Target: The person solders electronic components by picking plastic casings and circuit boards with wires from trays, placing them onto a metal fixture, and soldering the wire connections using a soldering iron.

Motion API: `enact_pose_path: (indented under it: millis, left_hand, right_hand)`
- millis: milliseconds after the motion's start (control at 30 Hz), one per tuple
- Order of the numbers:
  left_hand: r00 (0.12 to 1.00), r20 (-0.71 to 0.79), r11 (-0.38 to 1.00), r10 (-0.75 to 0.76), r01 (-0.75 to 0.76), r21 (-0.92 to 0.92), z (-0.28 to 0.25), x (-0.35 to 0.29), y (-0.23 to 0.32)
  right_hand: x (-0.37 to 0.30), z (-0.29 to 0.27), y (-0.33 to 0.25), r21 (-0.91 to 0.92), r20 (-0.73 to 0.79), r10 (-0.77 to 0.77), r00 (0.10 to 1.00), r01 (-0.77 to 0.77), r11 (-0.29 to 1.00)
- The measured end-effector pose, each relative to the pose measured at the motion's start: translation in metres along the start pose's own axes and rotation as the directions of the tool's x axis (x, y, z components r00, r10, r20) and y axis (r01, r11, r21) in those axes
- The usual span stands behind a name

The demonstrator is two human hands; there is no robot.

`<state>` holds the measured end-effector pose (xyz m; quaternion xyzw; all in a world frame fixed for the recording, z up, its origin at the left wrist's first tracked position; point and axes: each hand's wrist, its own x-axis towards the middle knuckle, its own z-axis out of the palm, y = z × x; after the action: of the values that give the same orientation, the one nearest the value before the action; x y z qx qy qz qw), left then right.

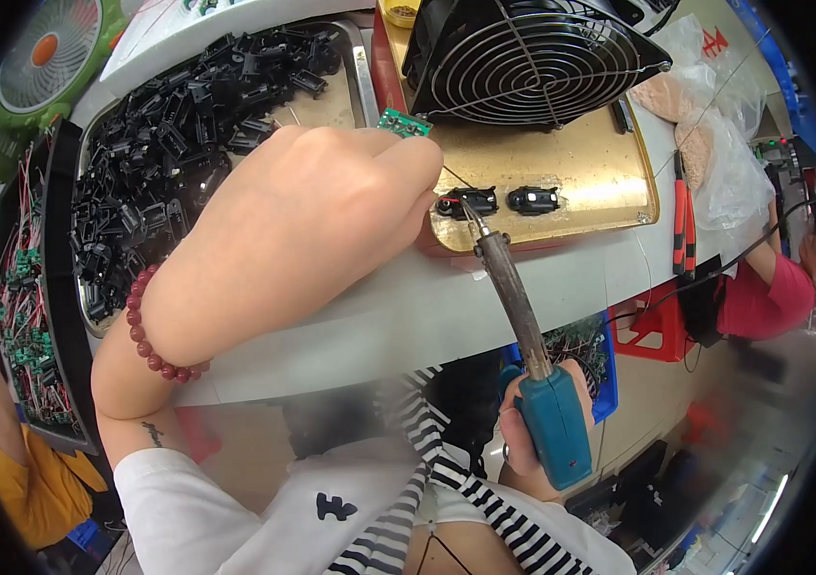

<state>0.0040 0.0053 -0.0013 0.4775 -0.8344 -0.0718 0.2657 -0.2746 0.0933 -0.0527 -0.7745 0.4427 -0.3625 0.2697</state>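
Observation:
My left hand (321, 192) is closed in a pinch over the left edge of a gold metal tin (599, 182). A small green circuit board (405, 123) sticks out past its knuckles, with a thin wire running from the fingers. My right hand (517, 436) grips the teal handle of a soldering iron (553, 426). The iron's tip touches or nearly touches a small black plastic housing (482, 199) on the tin, where a short red wire shows. Beside it on the right lies a second black housing (534, 200). The left fingertips are partly hidden behind the hand.
A metal tray (362, 72) heaped with black plastic housings stands at left. Further left is a black bin (70, 287) of wired boards. A black fan (542, 77) stands on the tin. Red-handled pliers (684, 220) and plastic bags (729, 182) lie at right.

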Motion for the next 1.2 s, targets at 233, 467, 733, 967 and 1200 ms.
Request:
enact_pose_path:
  millis: [233,467,733,967,1200]
  left_hand:
    - [1.000,-0.019,1.000,0.011,-0.011,0.021,0.001,0.000,-0.001]
    - [1.000,-0.008,0.999,0.007,-0.007,0.031,0.001,0.000,0.000]
    - [1.000,0.005,0.998,0.019,-0.019,0.056,0.002,0.001,0.000]
    - [1.000,-0.004,0.999,0.015,-0.014,0.049,0.002,0.000,-0.001]
    - [1.000,0.005,0.998,0.020,-0.020,0.058,0.001,-0.001,0.000]
  right_hand:
    - [-0.011,0.001,-0.001,0.104,-0.015,0.158,0.987,-0.156,0.982]
    - [-0.011,0.006,-0.001,0.316,-0.037,0.280,0.959,-0.255,0.914]
    - [-0.017,0.010,0.001,0.386,-0.109,0.258,0.960,-0.199,0.901]
    - [-0.016,0.012,0.005,0.314,-0.145,0.247,0.958,-0.192,0.930]
    - [-0.020,0.015,0.005,0.310,-0.132,0.306,0.943,-0.254,0.916]
